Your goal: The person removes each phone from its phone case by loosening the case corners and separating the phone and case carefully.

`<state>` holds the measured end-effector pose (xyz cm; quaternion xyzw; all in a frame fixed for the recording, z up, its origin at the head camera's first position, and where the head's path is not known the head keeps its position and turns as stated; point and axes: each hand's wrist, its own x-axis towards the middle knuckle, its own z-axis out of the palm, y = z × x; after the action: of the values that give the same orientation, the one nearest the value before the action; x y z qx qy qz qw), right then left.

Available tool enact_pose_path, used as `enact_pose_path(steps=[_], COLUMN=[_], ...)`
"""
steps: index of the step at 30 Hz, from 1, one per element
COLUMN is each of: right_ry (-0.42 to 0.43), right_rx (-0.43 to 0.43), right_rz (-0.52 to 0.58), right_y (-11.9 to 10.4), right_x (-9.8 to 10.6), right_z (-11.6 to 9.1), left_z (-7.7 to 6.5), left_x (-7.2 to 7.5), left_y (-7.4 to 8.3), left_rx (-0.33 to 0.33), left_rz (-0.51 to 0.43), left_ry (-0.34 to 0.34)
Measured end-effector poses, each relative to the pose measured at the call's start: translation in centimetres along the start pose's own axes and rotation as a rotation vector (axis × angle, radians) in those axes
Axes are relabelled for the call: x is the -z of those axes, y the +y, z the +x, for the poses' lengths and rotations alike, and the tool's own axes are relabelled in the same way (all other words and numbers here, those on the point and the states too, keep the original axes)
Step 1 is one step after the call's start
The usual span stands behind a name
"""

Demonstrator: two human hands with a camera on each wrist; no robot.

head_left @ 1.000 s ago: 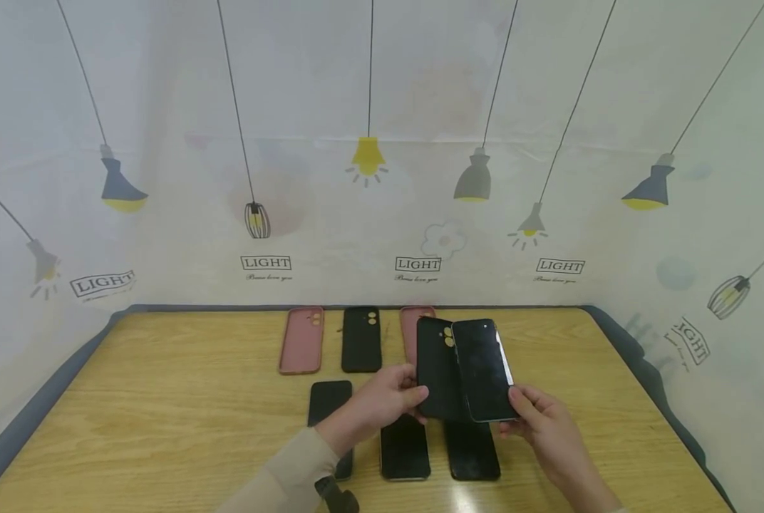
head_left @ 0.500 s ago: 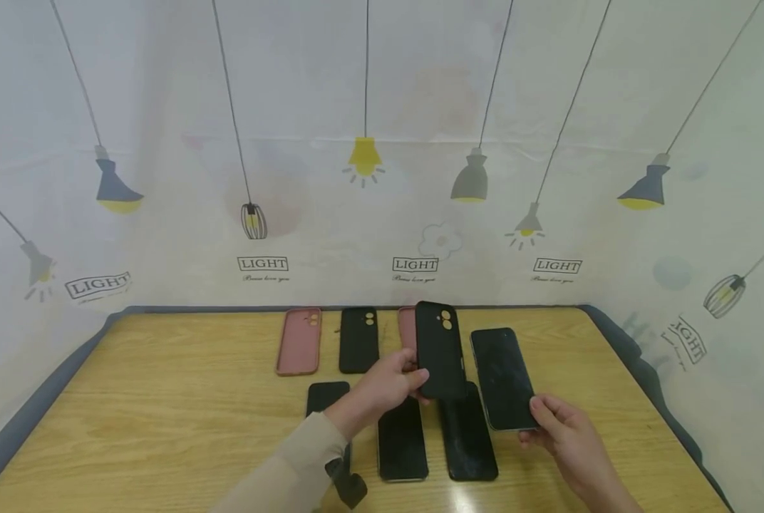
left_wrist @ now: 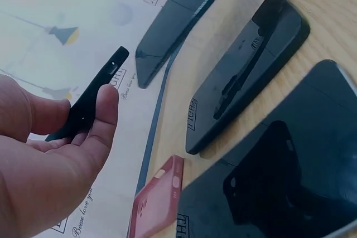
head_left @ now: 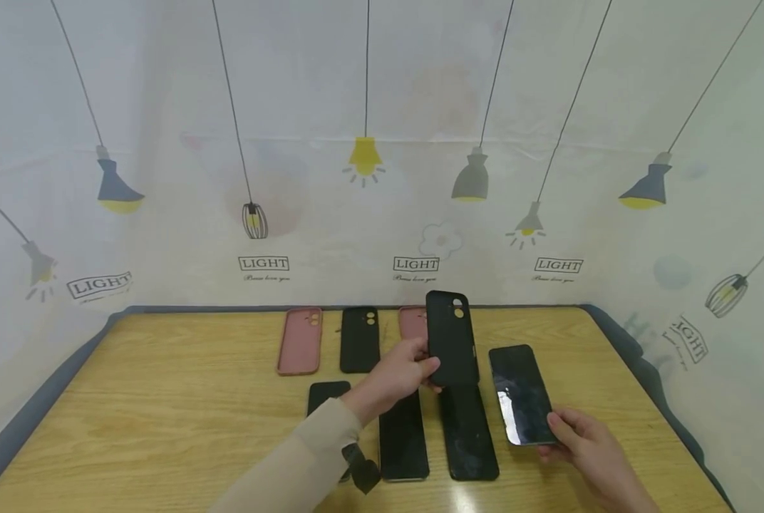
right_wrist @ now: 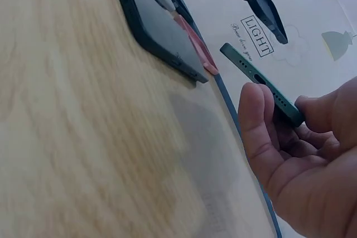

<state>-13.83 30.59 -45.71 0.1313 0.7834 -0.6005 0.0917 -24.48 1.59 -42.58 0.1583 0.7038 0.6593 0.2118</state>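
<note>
My left hand pinches a black phone case by its lower left edge and holds it raised above the table, camera cutouts at the top. In the left wrist view the case appears edge-on between thumb and fingers. My right hand grips the lower right corner of a dark smartphone, its glossy screen facing up. Seen from the right wrist, that smartphone has a green edge with port and speaker holes. Case and smartphone are apart.
On the wooden table lie a pink case, a black case and another pink case, partly covered. Nearer are a left phone, partly behind my forearm, a middle phone and a right phone with a thick black rim.
The smartphone and case, overlapping a second ago, have separated. My right hand has moved right and nearer with the smartphone; my left hand has lifted the case slightly up and right.
</note>
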Motion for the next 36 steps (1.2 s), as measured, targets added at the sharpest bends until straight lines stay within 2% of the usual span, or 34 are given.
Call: enact_pose_path(steps=[10, 17, 26, 31, 33, 36], right_ry=[-0.097, -0.220, -0.256, -0.302, -0.282, -0.179], right_rx=[-0.003, -0.015, -0.034, -0.053, -0.040, -0.010], right_rz=[-0.111, -0.054, -0.093, -0.041, -0.067, -0.225], right_y=[1.0, 1.7, 2.2, 2.4, 2.4, 2.3], right_x=[1.7, 2.7, 2.8, 2.8, 2.5, 1.9], right_z=[-0.2, -0.2, -0.2, -0.3, -0.4, -0.6], left_z=[1.3, 2.0, 2.1, 2.2, 2.2, 2.3], left_x=[-0.7, -1.2, -1.5, -1.6, -1.6, -1.6], left_y=[0.9, 1.3, 1.6, 1.7, 1.6, 1.6], left_rx=[-0.046, -0.001, 0.013, 0.022, 0.027, 0.027], left_rz=[0.021, 0.038, 0.046, 0.047, 0.049, 0.062], left_ry=[-0.007, 0.027, 0.027, 0.032, 0.035, 0.035])
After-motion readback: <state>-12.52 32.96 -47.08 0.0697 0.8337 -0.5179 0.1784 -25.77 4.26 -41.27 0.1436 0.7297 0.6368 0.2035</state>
